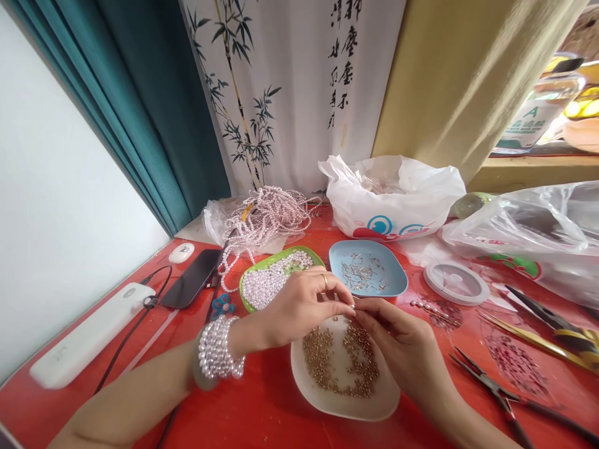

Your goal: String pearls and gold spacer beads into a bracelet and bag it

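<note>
My left hand (304,302) reaches over the white dish (337,408), thumb and fingertips pinched on a tiny pearl bead (353,306). Meeting it there, my right hand (405,330) has thumb and forefinger pressed together; what sits between them is too small to make out. Gold beads (362,362) lie in the dish below both hands. Behind my left hand is a green tray (244,298) of pearl beads (269,282). A blue tray (400,284) farther back holds thin metal pins (360,274).
Strung pearls (276,215) are heaped at the back beside a white plastic bag (397,199). Pliers (496,383), gold tweezers (533,337) and a round lid (456,284) lie at right. A phone (193,279) and white power bank (93,337) with a cable are at left.
</note>
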{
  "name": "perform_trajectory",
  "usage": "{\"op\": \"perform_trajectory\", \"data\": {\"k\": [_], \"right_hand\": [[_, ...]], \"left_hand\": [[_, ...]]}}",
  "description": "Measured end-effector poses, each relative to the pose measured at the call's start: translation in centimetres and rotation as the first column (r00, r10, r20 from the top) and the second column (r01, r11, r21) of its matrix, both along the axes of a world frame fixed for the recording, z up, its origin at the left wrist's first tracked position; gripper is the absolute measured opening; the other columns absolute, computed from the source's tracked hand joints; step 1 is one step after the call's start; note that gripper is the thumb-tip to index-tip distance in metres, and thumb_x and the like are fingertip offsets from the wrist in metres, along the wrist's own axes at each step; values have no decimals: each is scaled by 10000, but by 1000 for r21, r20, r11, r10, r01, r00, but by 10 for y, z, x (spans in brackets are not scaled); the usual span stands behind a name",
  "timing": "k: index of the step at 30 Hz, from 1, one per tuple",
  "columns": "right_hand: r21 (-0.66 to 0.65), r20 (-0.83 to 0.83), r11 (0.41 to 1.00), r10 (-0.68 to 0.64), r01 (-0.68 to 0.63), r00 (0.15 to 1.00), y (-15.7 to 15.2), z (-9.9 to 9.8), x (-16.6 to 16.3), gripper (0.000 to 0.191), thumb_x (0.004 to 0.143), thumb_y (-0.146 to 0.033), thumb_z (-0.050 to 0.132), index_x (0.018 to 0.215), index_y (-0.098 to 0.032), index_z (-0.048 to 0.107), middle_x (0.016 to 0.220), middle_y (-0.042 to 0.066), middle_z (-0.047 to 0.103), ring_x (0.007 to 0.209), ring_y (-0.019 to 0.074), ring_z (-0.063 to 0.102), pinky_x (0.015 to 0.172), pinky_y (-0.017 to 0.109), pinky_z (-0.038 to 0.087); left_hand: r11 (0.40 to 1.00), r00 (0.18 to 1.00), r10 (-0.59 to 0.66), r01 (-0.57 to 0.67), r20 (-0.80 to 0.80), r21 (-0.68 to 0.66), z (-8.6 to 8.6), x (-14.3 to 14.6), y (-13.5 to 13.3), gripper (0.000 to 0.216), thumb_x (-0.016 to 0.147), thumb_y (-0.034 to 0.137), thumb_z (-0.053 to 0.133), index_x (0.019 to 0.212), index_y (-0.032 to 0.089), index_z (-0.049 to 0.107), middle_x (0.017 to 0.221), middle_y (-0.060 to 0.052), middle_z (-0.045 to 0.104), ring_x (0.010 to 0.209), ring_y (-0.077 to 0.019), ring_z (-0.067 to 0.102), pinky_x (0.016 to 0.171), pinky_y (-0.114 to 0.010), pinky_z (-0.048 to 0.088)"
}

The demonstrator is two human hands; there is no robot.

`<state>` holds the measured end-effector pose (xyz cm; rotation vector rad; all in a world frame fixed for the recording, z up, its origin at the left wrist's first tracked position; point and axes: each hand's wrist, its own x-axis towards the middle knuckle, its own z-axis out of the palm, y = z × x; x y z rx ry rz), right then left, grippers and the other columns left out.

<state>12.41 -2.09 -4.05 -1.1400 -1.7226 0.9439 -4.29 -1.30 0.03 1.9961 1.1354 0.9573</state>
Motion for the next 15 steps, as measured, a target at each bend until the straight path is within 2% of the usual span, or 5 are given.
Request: {"op": "perform_trajectory", "data": {"k": [9,15], "right_hand": [[33,22,999,-27,26,999,0,2,0,152,776,-323,539,735,-227,649,659,6,659,600,154,610,561,231,502],[-58,-44,998,-20,18,999,0,-2,-2,143,774,-331,547,806,-225,636,747,32,696,666,177,644,595,258,530]], "left_hand": [[999,998,-16,18,56,-38,-3,-1,3,57,708,211,662,717,155,660,706,-14,576,659,-111,519,612,-237,434],[1000,1000,2,-2,-13,7,-5,-2,6,46,717,211,654,742,176,668,747,-22,623,711,-131,550,654,-251,454]]}}
